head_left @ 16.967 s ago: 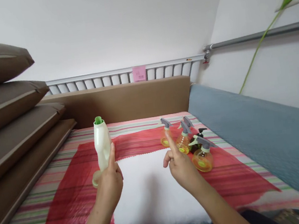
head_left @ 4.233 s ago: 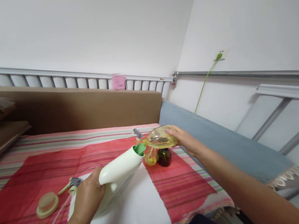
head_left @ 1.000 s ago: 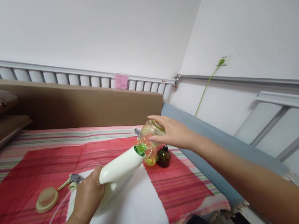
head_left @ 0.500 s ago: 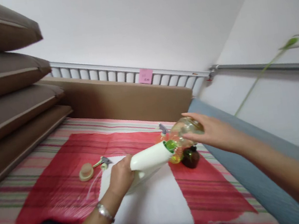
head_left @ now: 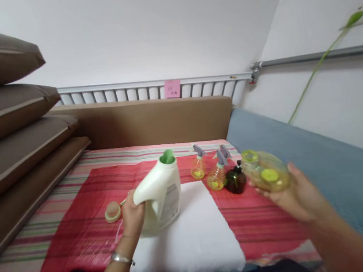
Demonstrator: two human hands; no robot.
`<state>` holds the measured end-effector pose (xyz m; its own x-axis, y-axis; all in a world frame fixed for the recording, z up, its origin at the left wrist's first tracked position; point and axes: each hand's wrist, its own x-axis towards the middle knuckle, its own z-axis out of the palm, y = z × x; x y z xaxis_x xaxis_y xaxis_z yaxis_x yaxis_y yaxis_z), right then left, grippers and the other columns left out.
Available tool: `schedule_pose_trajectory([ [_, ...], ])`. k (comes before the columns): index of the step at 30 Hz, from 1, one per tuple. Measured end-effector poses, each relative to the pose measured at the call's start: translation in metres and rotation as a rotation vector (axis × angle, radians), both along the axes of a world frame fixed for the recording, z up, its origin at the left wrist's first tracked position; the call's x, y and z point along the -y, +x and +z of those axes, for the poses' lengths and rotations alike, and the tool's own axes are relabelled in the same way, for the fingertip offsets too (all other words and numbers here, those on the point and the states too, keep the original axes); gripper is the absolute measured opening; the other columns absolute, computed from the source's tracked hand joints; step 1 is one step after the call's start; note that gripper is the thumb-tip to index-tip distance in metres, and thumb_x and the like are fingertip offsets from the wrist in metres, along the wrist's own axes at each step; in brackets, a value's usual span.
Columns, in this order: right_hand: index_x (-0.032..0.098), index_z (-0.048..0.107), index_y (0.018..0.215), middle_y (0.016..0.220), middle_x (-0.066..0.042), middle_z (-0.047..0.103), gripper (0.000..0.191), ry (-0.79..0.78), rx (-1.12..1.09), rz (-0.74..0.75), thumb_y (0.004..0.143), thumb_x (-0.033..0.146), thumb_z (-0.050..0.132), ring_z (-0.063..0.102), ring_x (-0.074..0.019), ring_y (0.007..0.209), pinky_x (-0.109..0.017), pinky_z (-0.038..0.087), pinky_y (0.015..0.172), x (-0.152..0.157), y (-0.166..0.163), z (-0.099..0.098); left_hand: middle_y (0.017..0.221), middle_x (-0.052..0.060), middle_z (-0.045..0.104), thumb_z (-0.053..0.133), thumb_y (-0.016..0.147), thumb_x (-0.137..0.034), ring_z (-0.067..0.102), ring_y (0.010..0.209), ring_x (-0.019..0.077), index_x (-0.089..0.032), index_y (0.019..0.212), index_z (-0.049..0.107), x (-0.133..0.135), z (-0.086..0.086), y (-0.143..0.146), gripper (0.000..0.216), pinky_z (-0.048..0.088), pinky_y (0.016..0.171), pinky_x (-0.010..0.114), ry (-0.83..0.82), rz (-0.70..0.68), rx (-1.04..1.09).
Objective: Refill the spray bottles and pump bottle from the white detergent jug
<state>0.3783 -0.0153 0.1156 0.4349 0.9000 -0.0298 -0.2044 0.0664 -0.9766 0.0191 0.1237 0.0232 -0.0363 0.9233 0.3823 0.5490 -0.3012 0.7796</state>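
Observation:
My left hand (head_left: 133, 214) is closed round the handle of a white detergent jug (head_left: 162, 192). The jug leans a little over a white towel (head_left: 199, 249), its green spout facing up and uncapped. Out to the right, my right hand (head_left: 291, 197) grips a clear yellowish bottle (head_left: 264, 172) from below and behind. That bottle is tilted, its open neck toward the left, with some liquid inside. Beside my left hand lie a pale round cap (head_left: 113, 211) and a thin white tube (head_left: 118, 231), partly hidden by the hand.
Clear spray bottles (head_left: 218, 176) with grey triggers and a dark pump bottle (head_left: 235, 180) stand right of the towel on a red sheet (head_left: 259, 219). Brown cushions (head_left: 10, 136) are stacked at the left. A brown board (head_left: 152, 119) and a blue bolster (head_left: 279, 145) border the area.
The jug has gone from tipped sideways at the bottle's mouth to nearly upright, lower and leftward. My right hand has carried the bottle away to the right and turned it.

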Motion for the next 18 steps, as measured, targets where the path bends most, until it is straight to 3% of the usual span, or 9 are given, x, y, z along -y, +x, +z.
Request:
schedule_pose_trajectory([
  [3,0.038,0.066,0.098,0.105,-0.006,0.069,0.047,-0.001,-0.241,-0.047,0.081,0.068,0.035,0.066,-0.0307,0.087,-0.045,0.053,0.07,0.023,-0.008,-0.069,0.084,0.006,0.065,0.046,0.079,-0.03,0.062,0.077,0.0187,-0.018,0.089,0.053,-0.009,-0.003,-0.002,0.017,0.049,0.067,0.028,0.01,0.135,0.11],
  [5,0.04,0.061,0.11,0.103,-0.005,0.07,0.042,0.004,-0.444,0.018,0.083,0.064,0.039,0.067,-0.0273,0.08,-0.043,0.052,0.068,0.037,-0.021,-0.107,0.077,0.003,0.063,0.048,0.078,-0.033,0.06,0.07,0.0172,-0.019,0.086,0.052,-0.015,-0.006,0.002,0.017,0.048,0.062,0.027,0.018,0.189,0.169],
  [8,0.041,0.046,0.129,0.11,-0.007,0.068,0.047,-0.017,-0.659,0.117,0.084,0.055,0.049,0.068,-0.0247,0.082,-0.039,0.051,0.071,0.054,-0.041,-0.146,0.069,0.0,0.06,0.05,0.075,-0.035,0.057,0.06,0.0152,-0.018,0.084,0.053,-0.024,-0.019,0.013,0.02,0.046,0.056,0.026,0.039,0.217,0.25],
  [10,0.038,0.043,0.132,0.114,-0.011,0.066,0.052,-0.047,-0.74,0.168,0.083,0.05,0.055,0.067,-0.0251,0.085,-0.036,0.05,0.071,0.061,-0.053,-0.16,0.066,-0.001,0.059,0.053,0.072,-0.035,0.055,0.057,0.0148,-0.017,0.085,0.055,-0.027,-0.032,0.021,0.022,0.045,0.055,0.026,0.049,0.201,0.285],
  [14,0.036,0.052,0.125,0.116,-0.014,0.064,0.045,-0.056,-0.826,0.228,0.083,0.05,0.057,0.067,-0.0264,0.087,-0.034,0.05,0.07,0.068,-0.07,-0.173,0.07,0.0,0.062,0.059,0.067,-0.038,0.056,0.062,0.0167,-0.017,0.085,0.059,-0.025,-0.056,0.031,0.028,0.045,0.061,0.028,0.043,0.102,0.294],
  [18,0.032,0.065,0.111,0.113,-0.014,0.066,0.036,-0.086,-0.878,0.284,0.081,0.052,0.059,0.068,-0.0272,0.086,-0.033,0.051,0.069,0.066,-0.08,-0.176,0.077,0.003,0.063,0.061,0.069,-0.041,0.057,0.07,0.019,-0.017,0.088,0.06,-0.022,-0.063,0.031,0.031,0.045,0.066,0.03,0.023,0.008,0.269],
])
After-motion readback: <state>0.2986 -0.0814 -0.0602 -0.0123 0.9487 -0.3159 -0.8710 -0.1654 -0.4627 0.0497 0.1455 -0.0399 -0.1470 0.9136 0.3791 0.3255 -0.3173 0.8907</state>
